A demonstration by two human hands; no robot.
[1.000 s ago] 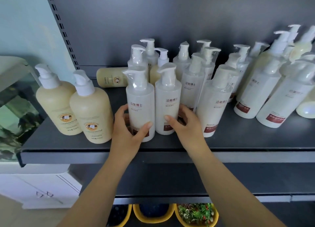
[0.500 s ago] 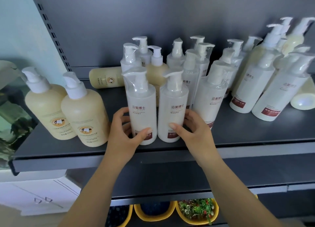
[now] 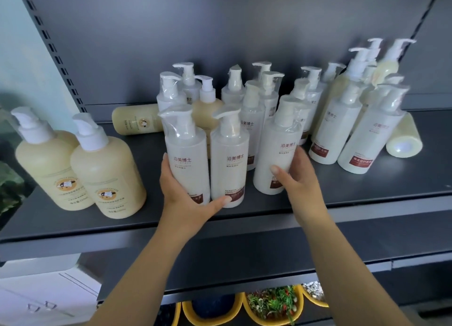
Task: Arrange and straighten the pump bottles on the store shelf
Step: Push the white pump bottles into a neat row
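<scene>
Bottle [image 3: 277,152] within right hand [image 3: 297,176]

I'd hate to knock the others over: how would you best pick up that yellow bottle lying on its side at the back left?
Probably by its round body. The yellow bottle lies flat with its base pointing left, and its pump end is hidden behind the standing white bottles. Come from the open left side and above, wrapping the fingers around the middle; the shelf there is bare.

One head cam only, looking fwd and slightly down at the shelf [image 3: 318,191] from close in front; bottles filling mid-frame, forearms coming in from the bottom, lower shelf showing underneath.
</scene>
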